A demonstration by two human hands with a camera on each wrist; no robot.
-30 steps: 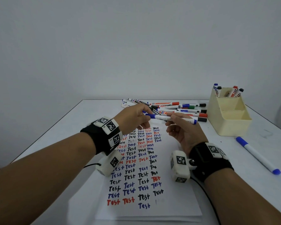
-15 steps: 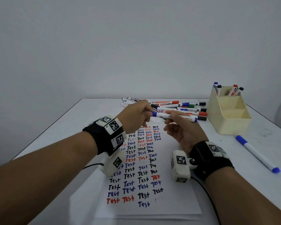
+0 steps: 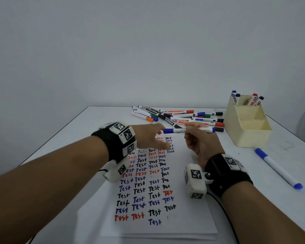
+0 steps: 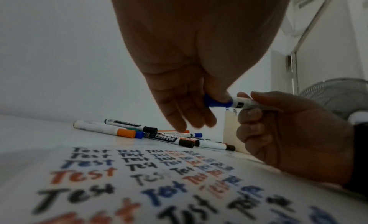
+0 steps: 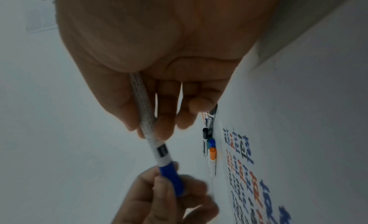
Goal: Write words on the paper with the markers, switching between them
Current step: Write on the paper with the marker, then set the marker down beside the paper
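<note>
R hand (image 3: 200, 143) grips blue marker (image 3: 188, 130) barrel above paper (image 3: 192, 217) | L hand (image 3: 148, 136) pinches its cap (image 4: 218, 101) | loose markers (image 3: 180, 118) behind, holder (image 3: 248, 127) and spare marker (image 3: 278, 169) on the right

- We cannot see the left hand (image 3: 149, 136) fingertips in the head view; they blur over the paper (image 3: 183, 224).
- The marker (image 5: 148, 131) barrel vanishes into the right hand (image 5: 159, 54).
- Nearest words on the paper smear in the left wrist view.
</note>
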